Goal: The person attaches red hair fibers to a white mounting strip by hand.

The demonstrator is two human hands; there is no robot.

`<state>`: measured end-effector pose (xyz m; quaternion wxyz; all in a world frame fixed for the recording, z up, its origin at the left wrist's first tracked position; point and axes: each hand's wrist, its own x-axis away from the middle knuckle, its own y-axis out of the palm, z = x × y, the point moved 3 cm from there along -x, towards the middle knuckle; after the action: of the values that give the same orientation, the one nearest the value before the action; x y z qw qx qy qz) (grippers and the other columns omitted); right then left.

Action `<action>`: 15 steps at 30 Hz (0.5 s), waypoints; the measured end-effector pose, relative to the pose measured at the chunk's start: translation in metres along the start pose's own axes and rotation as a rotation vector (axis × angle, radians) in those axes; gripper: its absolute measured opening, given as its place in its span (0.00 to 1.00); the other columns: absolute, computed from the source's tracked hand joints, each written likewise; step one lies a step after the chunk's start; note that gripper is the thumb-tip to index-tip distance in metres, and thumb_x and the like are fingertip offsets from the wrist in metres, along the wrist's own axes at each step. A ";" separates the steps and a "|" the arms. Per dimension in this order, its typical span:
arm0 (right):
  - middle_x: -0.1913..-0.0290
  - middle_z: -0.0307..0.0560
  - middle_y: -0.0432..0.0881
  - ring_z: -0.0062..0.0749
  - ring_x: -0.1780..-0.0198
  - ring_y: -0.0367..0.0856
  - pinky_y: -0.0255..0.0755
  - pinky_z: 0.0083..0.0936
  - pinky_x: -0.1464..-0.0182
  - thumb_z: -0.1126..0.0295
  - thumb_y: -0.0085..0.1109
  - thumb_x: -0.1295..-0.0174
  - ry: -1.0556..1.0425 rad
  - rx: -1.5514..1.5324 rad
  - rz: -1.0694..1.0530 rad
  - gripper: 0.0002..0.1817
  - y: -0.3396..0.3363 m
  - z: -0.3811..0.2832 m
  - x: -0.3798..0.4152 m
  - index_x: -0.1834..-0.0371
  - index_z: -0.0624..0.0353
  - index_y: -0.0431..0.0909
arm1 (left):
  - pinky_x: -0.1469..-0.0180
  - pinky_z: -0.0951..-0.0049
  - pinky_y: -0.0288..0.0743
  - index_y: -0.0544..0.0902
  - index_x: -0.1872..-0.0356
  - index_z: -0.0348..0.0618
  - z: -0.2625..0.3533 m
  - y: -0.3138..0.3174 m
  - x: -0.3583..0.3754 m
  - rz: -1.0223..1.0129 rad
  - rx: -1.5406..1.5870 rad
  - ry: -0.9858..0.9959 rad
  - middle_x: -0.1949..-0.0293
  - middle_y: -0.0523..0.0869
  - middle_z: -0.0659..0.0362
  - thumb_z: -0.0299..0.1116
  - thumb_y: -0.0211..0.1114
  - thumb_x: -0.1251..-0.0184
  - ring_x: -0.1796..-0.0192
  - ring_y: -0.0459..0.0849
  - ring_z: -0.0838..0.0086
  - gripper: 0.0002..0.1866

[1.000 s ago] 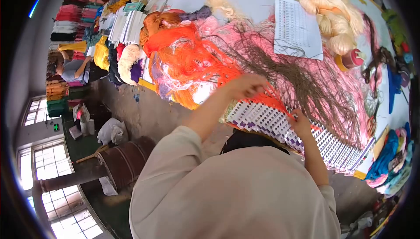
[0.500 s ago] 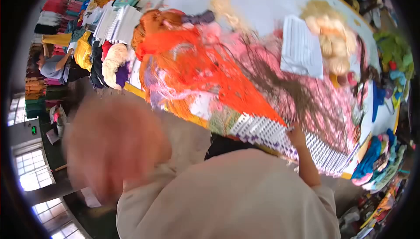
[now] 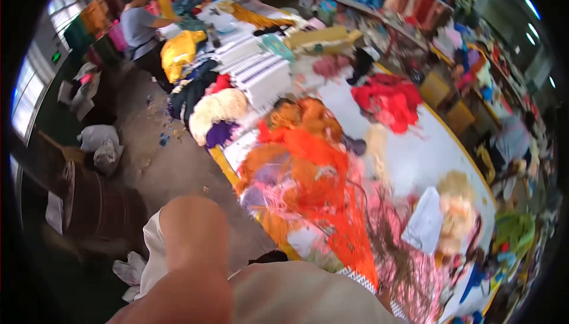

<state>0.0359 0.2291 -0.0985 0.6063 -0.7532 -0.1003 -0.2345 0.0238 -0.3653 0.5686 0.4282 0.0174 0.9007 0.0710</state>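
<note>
My left arm (image 3: 192, 229) is bent up close to the camera at lower left; its hand is out of view. Only a sliver of my right hand (image 3: 384, 296) shows past my shirt at the bottom, its fingers hidden. It is nearest the lower end of the orange-red yarn (image 3: 349, 223) and a white strip with rows of dark marks (image 3: 360, 279). Brown strands (image 3: 391, 253) and pink yarn (image 3: 427, 282) spread to its right. A white printed sheet (image 3: 424, 220) lies beside cream skeins (image 3: 457, 223).
The long white table (image 3: 427, 152) has a yellow edge. Red yarn (image 3: 388, 101), a cream bundle (image 3: 219, 113) and stacked white striped cards (image 3: 261, 78) lie on it. A person (image 3: 139, 24) stands at the far left side. A brown barrel (image 3: 98, 199) stands on the floor.
The view has swung up and left, showing more of the room and table's far end. My right hand, formerly visible at the yarn's lower tip, is now mostly hidden.
</note>
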 end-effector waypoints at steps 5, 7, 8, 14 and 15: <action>0.54 0.66 0.80 0.64 0.51 0.79 0.74 0.50 0.49 0.64 0.63 0.47 -0.183 -0.069 0.064 0.26 -0.006 -0.139 -0.071 0.47 0.60 0.67 | 0.44 0.65 0.68 0.77 0.47 0.41 0.035 -0.067 0.002 -0.453 -0.053 -0.376 0.47 0.78 0.54 0.31 0.65 0.40 0.44 0.73 0.62 0.19; 0.54 0.66 0.79 0.63 0.51 0.78 0.73 0.50 0.49 0.65 0.63 0.47 -0.243 -0.096 0.069 0.26 -0.005 -0.183 -0.084 0.46 0.60 0.66 | 0.67 0.63 0.72 0.79 0.67 0.41 0.051 -0.104 0.043 -0.840 -0.311 -1.160 0.67 0.82 0.53 0.31 0.65 0.46 0.66 0.81 0.60 0.07; 0.54 0.66 0.79 0.63 0.51 0.78 0.73 0.50 0.49 0.65 0.63 0.47 -0.261 -0.114 0.077 0.26 -0.005 -0.201 -0.087 0.46 0.60 0.66 | 0.46 0.61 0.75 0.78 0.44 0.40 0.047 -0.122 0.069 -0.883 -0.517 -1.064 0.49 0.81 0.49 0.47 0.63 0.33 0.46 0.79 0.60 0.25; 0.53 0.65 0.78 0.61 0.51 0.78 0.73 0.49 0.49 0.67 0.62 0.46 -0.303 -0.186 0.106 0.27 -0.006 -0.248 -0.080 0.44 0.61 0.65 | 0.52 0.62 0.76 0.81 0.49 0.45 0.219 -0.180 0.280 -0.909 -0.635 -2.128 0.59 0.84 0.50 0.31 0.58 0.32 0.56 0.83 0.56 0.12; 0.53 0.65 0.78 0.61 0.51 0.78 0.73 0.49 0.49 0.67 0.62 0.46 -0.311 -0.202 0.121 0.27 -0.008 -0.257 -0.083 0.44 0.61 0.64 | 0.53 0.59 0.75 0.81 0.53 0.46 0.263 -0.184 0.302 -0.956 -0.570 -2.163 0.61 0.83 0.47 0.35 0.57 0.31 0.56 0.82 0.51 0.11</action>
<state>-0.0997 -0.0042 -0.0913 0.5176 -0.8421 -0.1234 -0.0875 0.0423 -0.4899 0.1462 0.9297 -0.3608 -0.0537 0.0504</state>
